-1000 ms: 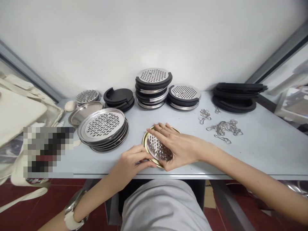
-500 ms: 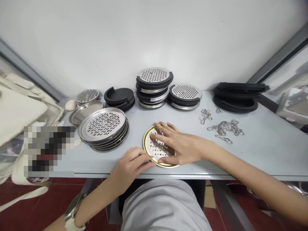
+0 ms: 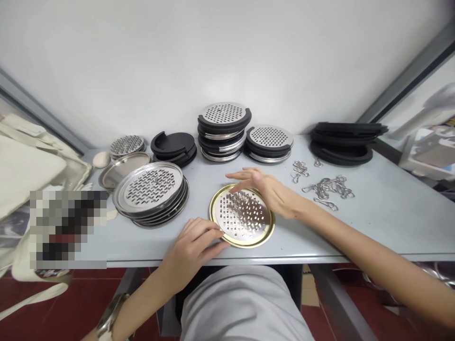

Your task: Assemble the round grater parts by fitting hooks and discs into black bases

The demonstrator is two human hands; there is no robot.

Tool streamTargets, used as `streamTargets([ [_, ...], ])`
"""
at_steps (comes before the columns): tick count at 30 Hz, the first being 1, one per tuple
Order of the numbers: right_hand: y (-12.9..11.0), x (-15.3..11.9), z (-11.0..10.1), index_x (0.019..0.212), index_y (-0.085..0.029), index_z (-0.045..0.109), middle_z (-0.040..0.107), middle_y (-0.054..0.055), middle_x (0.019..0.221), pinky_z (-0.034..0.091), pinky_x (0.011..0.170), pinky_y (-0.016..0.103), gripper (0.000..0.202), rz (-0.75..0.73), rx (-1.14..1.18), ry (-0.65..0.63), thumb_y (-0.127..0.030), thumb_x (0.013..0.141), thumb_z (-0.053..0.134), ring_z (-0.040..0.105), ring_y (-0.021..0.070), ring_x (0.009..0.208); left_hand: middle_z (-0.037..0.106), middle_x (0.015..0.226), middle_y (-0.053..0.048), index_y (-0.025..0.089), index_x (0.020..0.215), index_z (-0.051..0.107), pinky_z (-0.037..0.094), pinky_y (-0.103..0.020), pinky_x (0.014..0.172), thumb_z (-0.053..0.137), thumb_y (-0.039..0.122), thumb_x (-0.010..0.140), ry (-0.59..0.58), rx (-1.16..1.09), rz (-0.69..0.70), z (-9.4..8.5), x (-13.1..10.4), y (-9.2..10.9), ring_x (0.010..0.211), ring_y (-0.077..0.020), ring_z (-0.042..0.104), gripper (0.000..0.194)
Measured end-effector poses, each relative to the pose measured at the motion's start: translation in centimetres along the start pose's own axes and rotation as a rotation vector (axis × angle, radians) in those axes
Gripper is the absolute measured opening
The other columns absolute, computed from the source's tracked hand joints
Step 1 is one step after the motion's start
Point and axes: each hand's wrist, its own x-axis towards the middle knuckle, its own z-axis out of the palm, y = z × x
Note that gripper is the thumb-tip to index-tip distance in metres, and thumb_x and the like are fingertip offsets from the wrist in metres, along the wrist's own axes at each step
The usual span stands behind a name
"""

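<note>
A round metal grater plate (image 3: 245, 220) with a gold-coloured rim lies flat near the table's front edge. My left hand (image 3: 195, 245) pinches its near left rim between thumb and fingers. Over the plate's far right side my right hand (image 3: 265, 187) is raised, fingers stretched out, holding nothing. To the left stands a stack of silver grater plates (image 3: 154, 185). Beyond the plate, at the wall, is a tall pile of grater plates in black holders (image 3: 224, 124), with a lower pile (image 3: 270, 142) to its right.
Loose metal spring clips (image 3: 330, 188) lie to the right, with a smaller group (image 3: 300, 169) behind. Black holders are stacked at the far right (image 3: 343, 142) and back left (image 3: 174, 147). A shallow metal dish (image 3: 124, 166) and a cream bag (image 3: 26, 156) are at the left.
My right hand has lifted off the grater plate and drawn back to its far right side, uncovering the perforated middle. My left hand stays at the rim.
</note>
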Motion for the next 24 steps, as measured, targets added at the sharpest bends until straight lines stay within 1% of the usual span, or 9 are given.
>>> streamTargets([
  [2, 0.3, 0.1, 0.1, 0.079, -0.017, 0.069, 0.068, 0.009, 0.091, 0.040, 0.093, 0.037, 0.075, 0.009, 0.002, 0.074, -0.043, 0.099, 0.002, 0.059, 0.0187, 0.092, 0.061, 0.096, -0.003, 0.018, 0.099, 0.057, 0.041, -0.033, 0.082, 0.063, 0.018, 0.086, 0.001, 0.011, 0.001, -0.1, 0.1, 0.1, 0.087, -0.0156, 0.055, 0.014],
  [3, 0.5, 0.1, 0.2, 0.071, -0.017, 0.066, 0.065, 0.006, 0.073, 0.043, 0.084, 0.034, 0.075, 0.032, 0.000, 0.085, -0.044, 0.099, 0.002, 0.059, 0.0166, 0.076, 0.061, 0.096, -0.003, 0.018, 0.100, 0.057, 0.041, -0.033, 0.082, 0.063, 0.018, 0.087, 0.001, 0.015, 0.006, -0.1, 0.1, 0.1, 0.087, -0.0156, 0.055, 0.014],
  [4, 0.6, 0.2, 0.3, 0.069, -0.017, 0.064, 0.057, 0.003, 0.060, 0.044, 0.074, 0.031, 0.072, 0.055, -0.002, 0.091, -0.045, 0.099, 0.004, 0.055, 0.0147, 0.063, 0.061, 0.097, -0.003, 0.018, 0.101, 0.057, 0.041, -0.033, 0.082, 0.062, 0.018, 0.087, -0.003, 0.019, 0.011, -0.1, 0.1, 0.0, 0.087, -0.0156, 0.055, 0.015],
  [6, 0.8, 0.3, 0.5, 0.084, -0.017, 0.062, 0.043, -0.004, 0.049, 0.040, 0.062, 0.028, 0.061, 0.089, 0.005, 0.112, -0.047, 0.099, 0.012, 0.046, 0.0125, 0.050, 0.061, 0.098, -0.004, 0.018, 0.103, 0.056, 0.040, -0.033, 0.082, 0.062, 0.017, 0.087, -0.013, 0.032, 0.020, -0.1, 0.0, 0.0, 0.087, -0.0159, 0.055, 0.016],
  [8, 1.0, 0.3, 0.6, 0.109, -0.016, 0.054, 0.036, -0.008, 0.048, 0.036, 0.056, 0.025, 0.048, 0.092, 0.028, 0.148, -0.047, 0.099, 0.019, 0.040, 0.0118, 0.045, 0.061, 0.099, -0.004, 0.018, 0.105, 0.056, 0.040, -0.034, 0.083, 0.061, 0.018, 0.088, -0.024, 0.052, 0.030, 0.0, 0.0, 0.0, 0.088, -0.0165, 0.055, 0.018],
  [10, 1.0, 0.3, 0.5, 0.118, -0.016, 0.047, 0.035, -0.009, 0.049, 0.035, 0.055, 0.025, 0.044, 0.100, 0.033, 0.146, -0.047, 0.099, 0.021, 0.039, 0.0117, 0.045, 0.061, 0.100, -0.006, 0.017, 0.109, 0.054, 0.041, -0.035, 0.083, 0.061, 0.018, 0.088, -0.032, 0.082, 0.044, 0.1, 0.0, 0.0, 0.090, -0.0174, 0.055, 0.023],
  [14, 1.1, 0.1, 0.1, 0.087, -0.017, 0.060, 0.042, -0.004, 0.049, 0.034, 0.060, 0.026, 0.059, 0.117, -0.067, 0.009, -0.042, 0.100, 0.009, 0.043, 0.0128, 0.050, 0.060, 0.101, -0.008, 0.016, 0.117, 0.052, 0.042, -0.035, 0.082, 0.059, 0.020, 0.089, -0.028, 0.145, 0.060, 0.3, 0.0, 0.0, 0.091, -0.0187, 0.055, 0.029],
  [17, 1.2, 0.0, -0.1, 0.061, -0.018, 0.052, 0.043, -0.002, 0.050, 0.032, 0.060, 0.027, 0.063, 0.087, -0.129, -0.011, -0.035, 0.100, 0.006, 0.040, 0.0123, 0.049, 0.059, 0.102, -0.008, 0.017, 0.114, 0.054, 0.043, -0.036, 0.083, 0.057, 0.023, 0.090, -0.042, 0.151, 0.039, 0.3, 0.0, -0.1, 0.091, -0.0190, 0.055, 0.025],
  [24, 0.6, 0.4, 0.1, 0.052, -0.018, 0.047, 0.051, -0.001, 0.050, 0.036, 0.064, 0.026, 0.066, 0.113, -0.091, -0.057, -0.035, 0.100, 0.006, 0.043, 0.0110, 0.048, 0.064, 0.106, -0.007, 0.018, 0.113, 0.054, 0.043, -0.035, 0.085, 0.055, 0.025, 0.092, -0.053, 0.144, 0.030, 0.2, 0.2, 0.0, 0.091, -0.0181, 0.058, 0.023],
])
